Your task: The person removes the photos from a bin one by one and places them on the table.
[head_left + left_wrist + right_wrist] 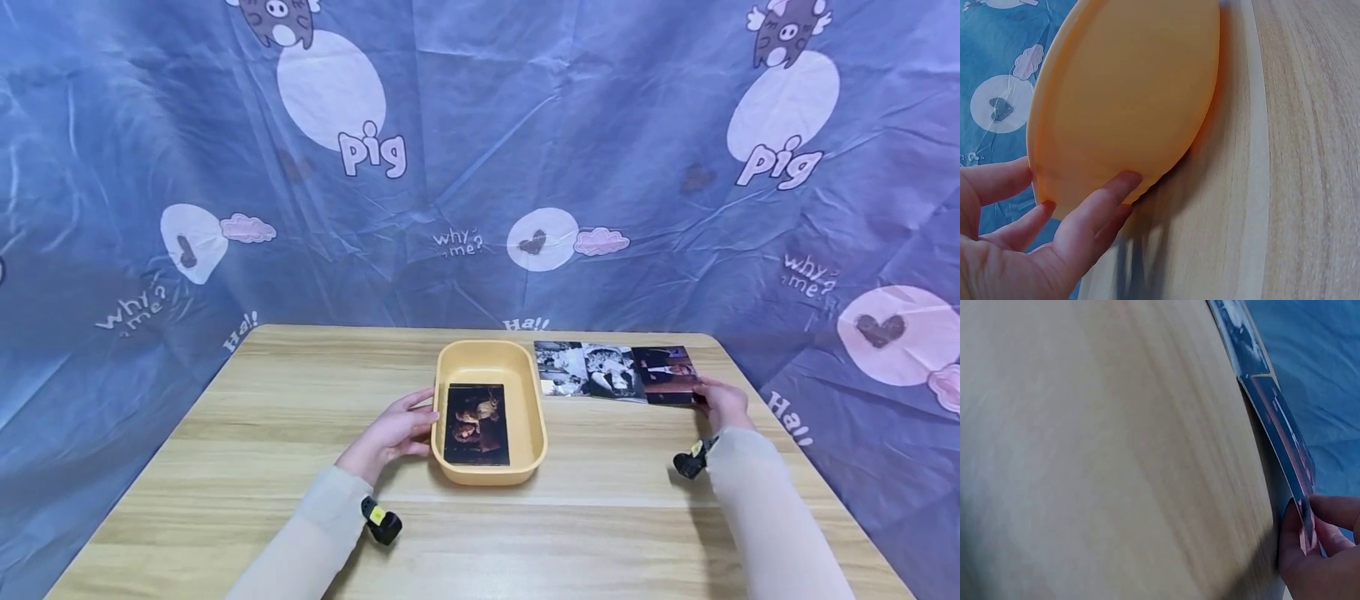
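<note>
Head view: the rightmost photo [663, 375] lies far right on the table [600, 542], its right edge pinched by the right hand [723, 406]; level handling should prevent creasing. Leftward, the left hand [397, 431], fingers spread, touches the yellow tray [491, 477], best kept steady.

4 photos [664, 375] show, with 1 tray [528, 417], 2 hands [393, 429], 1 table [315, 375].

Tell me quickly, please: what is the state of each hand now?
Left hand: open, touching the side of the yellow tray.
Right hand: closed, pinching the rightmost photo by its edge.
</note>
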Tool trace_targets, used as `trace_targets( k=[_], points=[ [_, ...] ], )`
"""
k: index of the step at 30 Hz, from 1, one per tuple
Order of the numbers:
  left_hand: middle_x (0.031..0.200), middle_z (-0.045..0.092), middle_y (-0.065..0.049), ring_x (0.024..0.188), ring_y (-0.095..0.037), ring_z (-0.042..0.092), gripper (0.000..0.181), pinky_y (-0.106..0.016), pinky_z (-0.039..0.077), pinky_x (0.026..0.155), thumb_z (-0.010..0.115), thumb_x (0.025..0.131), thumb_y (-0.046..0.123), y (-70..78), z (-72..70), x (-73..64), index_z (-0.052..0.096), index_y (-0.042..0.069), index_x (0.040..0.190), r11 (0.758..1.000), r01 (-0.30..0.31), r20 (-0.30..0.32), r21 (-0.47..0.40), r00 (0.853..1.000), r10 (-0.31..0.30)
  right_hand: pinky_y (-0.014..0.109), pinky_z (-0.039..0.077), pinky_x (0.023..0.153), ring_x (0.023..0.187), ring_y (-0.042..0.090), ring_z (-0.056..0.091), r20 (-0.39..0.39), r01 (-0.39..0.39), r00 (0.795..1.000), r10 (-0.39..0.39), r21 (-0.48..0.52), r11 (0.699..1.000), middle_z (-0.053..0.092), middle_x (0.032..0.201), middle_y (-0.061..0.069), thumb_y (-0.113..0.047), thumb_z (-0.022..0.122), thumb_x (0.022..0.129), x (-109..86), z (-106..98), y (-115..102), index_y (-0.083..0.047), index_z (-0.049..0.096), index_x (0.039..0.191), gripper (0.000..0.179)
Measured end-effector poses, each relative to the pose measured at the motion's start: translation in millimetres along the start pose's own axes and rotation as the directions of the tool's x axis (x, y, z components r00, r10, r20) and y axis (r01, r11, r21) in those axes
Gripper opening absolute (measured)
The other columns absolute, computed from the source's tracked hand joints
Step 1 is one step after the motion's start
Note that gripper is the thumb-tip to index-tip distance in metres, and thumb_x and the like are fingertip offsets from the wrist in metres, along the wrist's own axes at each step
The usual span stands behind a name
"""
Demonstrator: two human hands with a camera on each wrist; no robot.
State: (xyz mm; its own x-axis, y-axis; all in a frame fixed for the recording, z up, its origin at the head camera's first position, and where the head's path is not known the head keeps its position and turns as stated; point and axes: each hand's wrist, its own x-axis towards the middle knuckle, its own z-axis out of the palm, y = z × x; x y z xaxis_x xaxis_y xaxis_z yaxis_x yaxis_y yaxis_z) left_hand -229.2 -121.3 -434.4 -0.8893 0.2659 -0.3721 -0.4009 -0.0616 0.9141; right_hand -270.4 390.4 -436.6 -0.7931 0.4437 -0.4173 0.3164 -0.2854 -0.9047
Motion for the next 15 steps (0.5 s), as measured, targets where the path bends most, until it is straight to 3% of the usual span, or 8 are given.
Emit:
trace_targets(
  k=[3,5,7,9,10,11,13,15],
  points=[
    [0.151,0.032,-0.028,0.131,-0.047,0.043,0.061,-0.063,0.048,0.093,0.049,0.095,0.000,-0.3,0.2,-0.1,0.027,0.005,0.151,1.000,0.004,-0.008,-0.007,1.000,-0.004,0.013,0.049,0.093,0.091,0.000,0.066,-0.064,0.035,0.997,-0.044,-0.136,0.990,0.058,0.052,-0.024,0.007,0.052,0.088,-0.9,1.9,1.3,-0.024,0.072,0.093,0.037],
    [0.151,0.031,-0.028,0.131,-0.047,0.043,0.061,-0.063,0.048,0.093,0.049,0.094,0.000,-0.7,0.1,-0.3,0.027,0.005,0.151,1.000,0.004,-0.008,-0.006,1.000,-0.004,0.022,0.040,0.109,0.119,0.012,0.058,-0.097,0.072,0.990,-0.102,-0.270,0.960,0.072,0.070,-0.014,0.000,0.054,0.088,-1.8,3.5,2.3,-0.013,0.064,0.120,0.036],
    [0.151,0.031,-0.028,0.131,-0.048,0.043,0.061,-0.063,0.048,0.094,0.049,0.094,0.000,-1.0,-0.1,-0.4,0.027,0.005,0.151,1.000,0.003,-0.005,-0.001,1.000,-0.003,0.032,0.031,0.117,0.137,0.024,0.042,-0.100,0.112,0.980,-0.170,-0.427,0.897,0.075,0.100,0.004,-0.006,0.053,0.089,-3.2,5.2,3.0,0.002,0.049,0.134,0.046],
    [0.151,0.031,-0.029,0.132,-0.048,0.042,0.061,-0.063,0.048,0.094,0.049,0.094,0.000,-1.3,-0.3,-0.4,0.027,0.004,0.151,1.000,0.000,0.001,0.004,1.000,0.000,0.041,0.031,0.117,0.137,0.036,0.038,-0.074,0.159,0.969,-0.235,-0.540,0.826,0.062,0.126,0.018,-0.011,0.051,0.091,-5.2,6.7,2.8,0.009,0.045,0.135,0.049],
    [0.151,0.031,-0.028,0.132,-0.047,0.042,0.061,-0.063,0.048,0.094,0.050,0.094,0.001,-1.4,-0.3,-0.4,0.027,0.004,0.151,1.000,0.000,0.001,0.002,1.000,0.000,0.044,0.032,0.116,0.135,0.038,0.040,-0.040,0.178,0.970,-0.241,-0.563,0.807,0.055,0.132,0.021,-0.013,0.049,0.093,-6.3,7.3,1.9,0.011,0.044,0.136,0.050],
    [0.151,0.031,-0.028,0.132,-0.047,0.043,0.061,-0.063,0.048,0.094,0.050,0.094,0.001,-1.5,-0.4,-0.2,0.027,0.004,0.151,1.000,0.000,0.001,0.002,1.000,0.000,0.045,0.033,0.115,0.129,0.036,0.048,-0.006,0.194,0.970,-0.242,-0.580,0.791,0.059,0.127,0.024,-0.015,0.047,0.095,-7.4,7.9,0.7,0.012,0.042,0.137,0.050],
    [0.151,0.031,-0.028,0.132,-0.047,0.043,0.061,-0.063,0.048,0.094,0.050,0.094,0.001,-1.3,-0.3,-0.2,0.027,0.004,0.151,1.000,-0.001,0.000,0.001,1.000,0.001,0.045,0.032,0.116,0.112,0.024,0.063,0.075,0.226,0.972,-0.222,-0.550,0.804,0.072,0.106,0.016,-0.018,0.045,0.098,-10.1,10.0,-3.1,0.014,0.036,0.140,0.054],
    [0.151,0.031,-0.028,0.131,-0.047,0.043,0.060,-0.063,0.048,0.094,0.050,0.095,0.001,-1.1,-0.3,-0.2,0.027,0.005,0.151,1.000,0.001,-0.003,0.000,1.000,-0.001,0.039,0.036,0.114,0.092,0.010,0.070,0.159,0.237,0.970,-0.183,-0.474,0.848,0.076,0.083,-0.001,-0.020,0.042,0.100,-14.0,13.8,-7.5,0.013,0.026,0.145,0.058]
  ],
)
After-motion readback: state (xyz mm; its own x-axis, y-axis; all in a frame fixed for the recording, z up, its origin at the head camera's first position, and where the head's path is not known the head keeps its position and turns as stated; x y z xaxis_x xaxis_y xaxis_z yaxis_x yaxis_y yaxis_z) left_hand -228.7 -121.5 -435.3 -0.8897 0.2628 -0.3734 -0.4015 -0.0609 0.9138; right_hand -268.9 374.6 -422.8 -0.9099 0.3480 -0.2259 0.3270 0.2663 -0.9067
